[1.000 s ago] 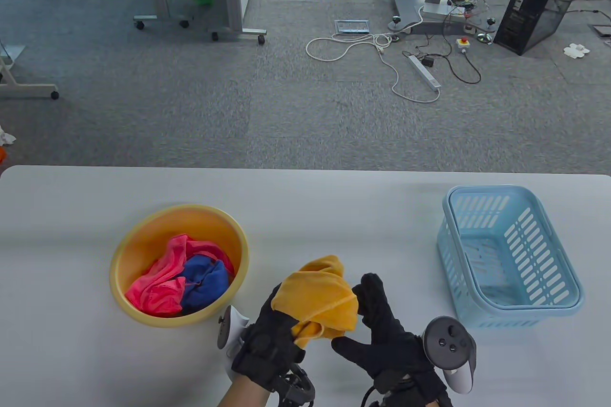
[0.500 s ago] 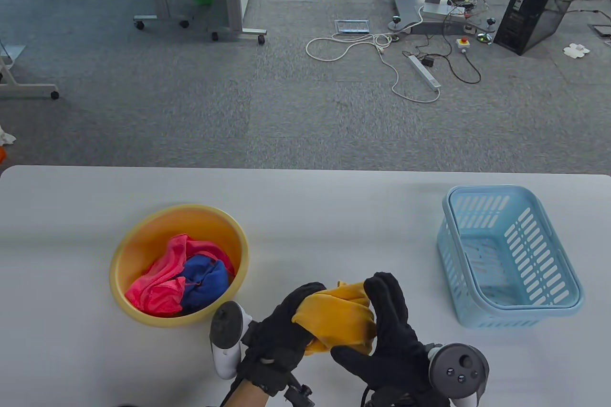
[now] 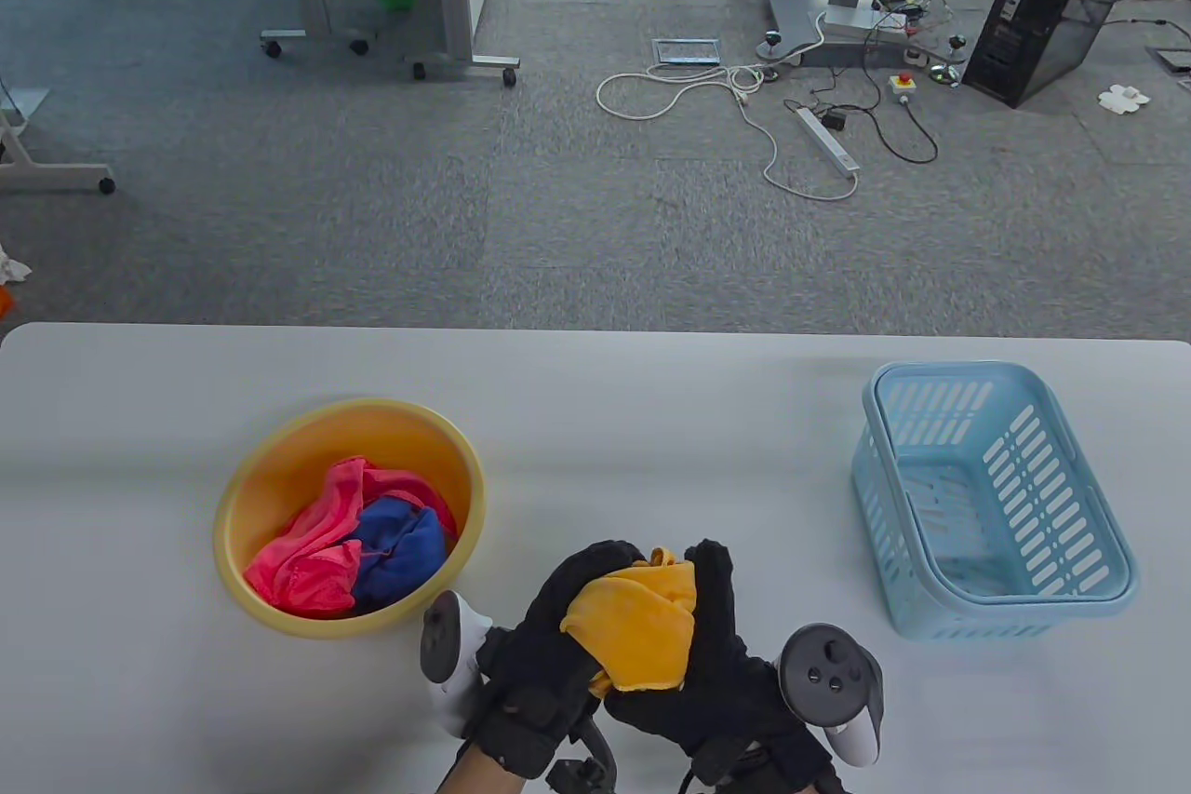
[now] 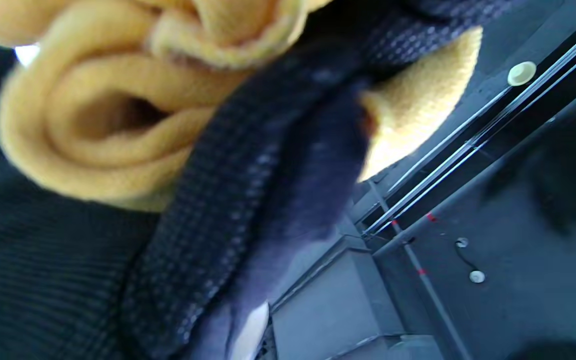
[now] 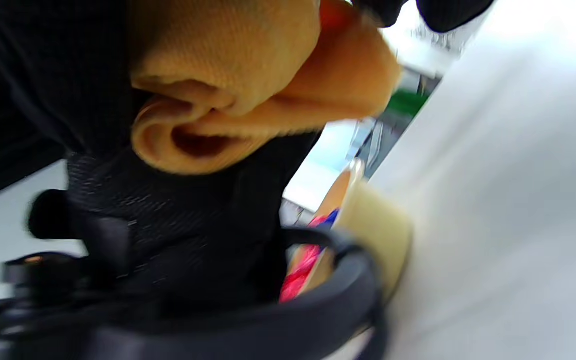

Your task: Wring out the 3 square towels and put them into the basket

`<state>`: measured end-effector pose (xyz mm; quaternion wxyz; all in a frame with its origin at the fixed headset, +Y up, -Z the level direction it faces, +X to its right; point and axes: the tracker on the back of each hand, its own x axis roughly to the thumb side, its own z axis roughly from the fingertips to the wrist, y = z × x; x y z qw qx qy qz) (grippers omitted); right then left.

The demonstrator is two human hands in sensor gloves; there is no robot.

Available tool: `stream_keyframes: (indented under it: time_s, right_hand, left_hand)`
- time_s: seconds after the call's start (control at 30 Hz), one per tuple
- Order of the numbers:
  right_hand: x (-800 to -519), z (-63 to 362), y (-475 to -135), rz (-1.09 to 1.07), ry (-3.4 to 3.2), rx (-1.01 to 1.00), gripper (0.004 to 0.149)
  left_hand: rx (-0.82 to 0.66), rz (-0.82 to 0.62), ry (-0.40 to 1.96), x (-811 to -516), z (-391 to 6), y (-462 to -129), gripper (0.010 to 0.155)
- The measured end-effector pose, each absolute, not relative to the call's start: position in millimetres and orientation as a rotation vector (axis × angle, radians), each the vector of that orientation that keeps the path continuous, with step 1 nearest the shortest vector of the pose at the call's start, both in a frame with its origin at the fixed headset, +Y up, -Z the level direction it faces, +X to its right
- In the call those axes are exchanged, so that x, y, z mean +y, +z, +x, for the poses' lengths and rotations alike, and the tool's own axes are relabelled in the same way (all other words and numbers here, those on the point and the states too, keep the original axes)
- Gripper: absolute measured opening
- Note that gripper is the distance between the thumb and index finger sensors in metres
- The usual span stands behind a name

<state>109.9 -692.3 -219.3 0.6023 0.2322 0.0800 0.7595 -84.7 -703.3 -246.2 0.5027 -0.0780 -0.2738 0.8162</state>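
Note:
Both gloved hands hold a bunched yellow towel point(image 3: 637, 628) above the table's front edge, between the basin and the basket. My left hand point(image 3: 568, 617) curls round its left side, my right hand point(image 3: 712, 636) wraps its right side. Up close, the left wrist view shows the yellow towel point(image 4: 113, 110) rolled in folds against dark glove fabric, and the yellow towel point(image 5: 248, 85) is squeezed the same way in the right wrist view. A pink towel point(image 3: 312, 547) and a blue towel point(image 3: 405, 552) lie crumpled in the yellow basin point(image 3: 279, 459). The light blue basket point(image 3: 991, 496) stands at the right, holding nothing.
A white table point(image 3: 651, 403) carries the basin at left and basket at right. Beyond its far edge lies grey carpet with cables, a power strip point(image 3: 828, 141) and a black computer case point(image 3: 1056, 3).
The right hand has closed in from beside the yellow towel and now wraps it. The hands have drawn together and the towel is more tightly bunched.

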Motion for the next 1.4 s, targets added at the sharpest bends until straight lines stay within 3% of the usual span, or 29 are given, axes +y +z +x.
stream_keyframes:
  time_s: [0.13,0.43,0.63,0.9,1.07,1.17,1.4]
  right_hand:
    - [-696,107,-219,0.537,1.766,0.177,0.134]
    - [-706,106,-221,0.455,1.726,0.165,0.136]
    - [-713,105,-222,0.415,1.618,0.14,0.132]
    - [-710,115,-222,0.303,1.691,0.073,0.117]
    - [-705,118,-219,0.273,1.772,-0.023,0.107]
    - [-701,119,-219,0.295,1.772,-0.077,0.102]
    - [-695,124,-216,0.249,1.823,-0.156,0.1]
  left_hand:
    - [-0.694,-0.239,2.008,-704,-80,-244,0.079]
    - [-0.899,-0.532,2.043,-712,-66,-243,0.092]
    - [-0.957,-0.567,1.946,-711,-65,-242,0.107]
    - [-0.945,-0.553,1.75,-710,-67,-240,0.107]
    - [-0.973,-0.642,1.918,-711,-64,-240,0.101]
    - [-0.977,-0.563,1.864,-704,-66,-239,0.099]
    - [-0.962,-0.54,1.903,-700,-68,-240,0.094]
